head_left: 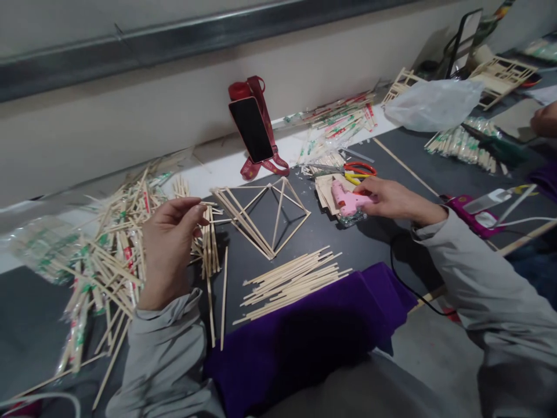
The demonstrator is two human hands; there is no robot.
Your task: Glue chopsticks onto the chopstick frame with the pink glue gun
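My right hand (387, 197) grips the handle of a pink glue gun (343, 198), whose body is over a piece of brown cardboard (324, 194). My left hand (167, 252) is raised at the left, thumb and fingers pinched together; whatever is between them is too small to make out. Just right of these fingertips stands an open frame of glued wooden sticks (272, 253), with triangular sides. In front of the frame lies a loose row of wooden sticks (296, 281). A bundle of sticks (211, 249) lies beside my left hand.
A heap of sticks and wrappers (108, 261) covers the left. A phone (251, 130) leans on a red bottle at the wall. Scissors (361, 169) lie behind the glue gun. A purple cloth (304, 337) drapes the near edge. Another person's hand (546, 120) is at far right.
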